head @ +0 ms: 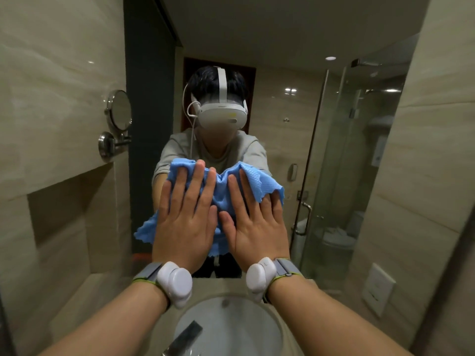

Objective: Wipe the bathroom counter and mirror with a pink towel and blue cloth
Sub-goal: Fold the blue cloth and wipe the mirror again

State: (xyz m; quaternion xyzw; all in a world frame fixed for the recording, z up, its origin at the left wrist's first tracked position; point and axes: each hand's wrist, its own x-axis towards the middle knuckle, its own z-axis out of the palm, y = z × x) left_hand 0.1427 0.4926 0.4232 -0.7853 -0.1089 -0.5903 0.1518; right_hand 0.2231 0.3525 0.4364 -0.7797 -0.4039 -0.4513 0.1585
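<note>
A crumpled blue cloth (221, 187) lies flat against the big wall mirror (295, 119) straight ahead. My left hand (186, 217) presses on its left half with straight, spread fingers. My right hand (254, 222) presses on its right half the same way, the two thumbs almost touching. Part of the cloth hangs out below and to the left of my left hand. The beige counter (218, 286) runs under the mirror. No pink towel shows in the view.
A white round sink (231, 327) with a dark faucet (187, 335) sits in the counter below my wrists. A round shaving mirror (119, 110) on a metal arm sticks out from the left wall above a recessed niche (74, 201). The mirror reflects a glass shower door.
</note>
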